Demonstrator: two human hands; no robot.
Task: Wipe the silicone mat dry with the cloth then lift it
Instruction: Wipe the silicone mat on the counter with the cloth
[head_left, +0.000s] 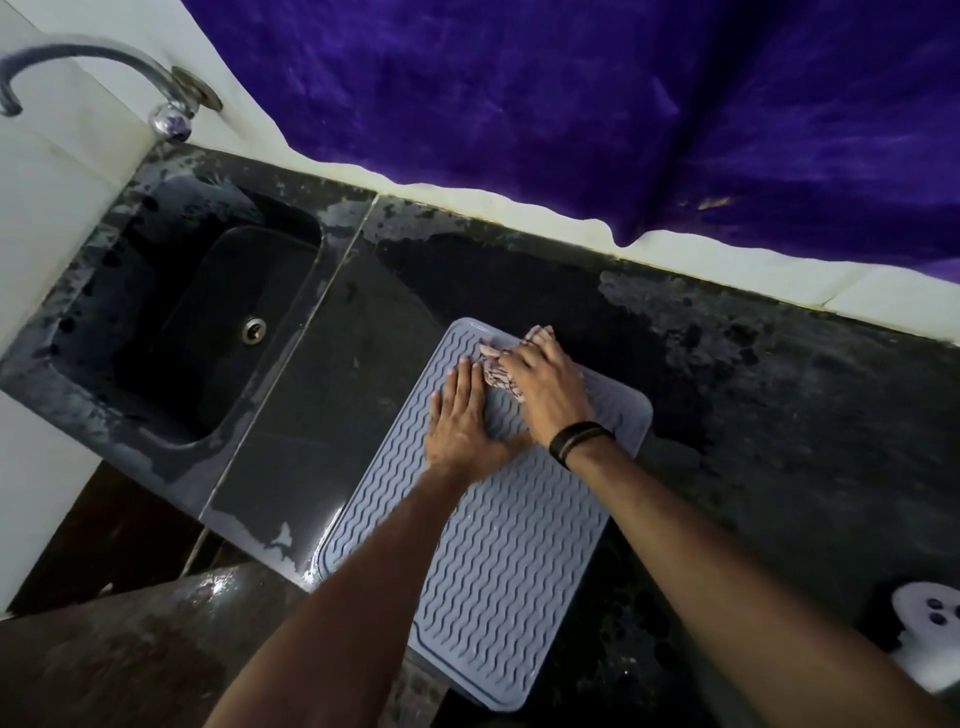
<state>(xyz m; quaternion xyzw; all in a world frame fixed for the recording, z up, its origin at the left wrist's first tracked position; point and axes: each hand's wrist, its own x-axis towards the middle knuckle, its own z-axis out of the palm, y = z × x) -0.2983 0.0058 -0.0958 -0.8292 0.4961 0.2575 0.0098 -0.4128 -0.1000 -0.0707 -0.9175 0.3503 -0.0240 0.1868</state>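
Hands (498, 405) press cloth (496, 366) onto mat (498, 561).

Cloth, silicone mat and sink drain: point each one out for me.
cloth (497, 370), head view, bunched part left of the right hand
silicone mat (498, 561), head view, bare ribbed middle
sink drain (254, 329), head view, metal ring centre

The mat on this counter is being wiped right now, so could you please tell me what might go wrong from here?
1. The mat overhangs the counter at its near end; a hard stroke of the cloth might drag it off.
2. The left hand only presses flat, so the mat may slip.
3. The right hand works the far end; the near ridges may stay wet before lifting.
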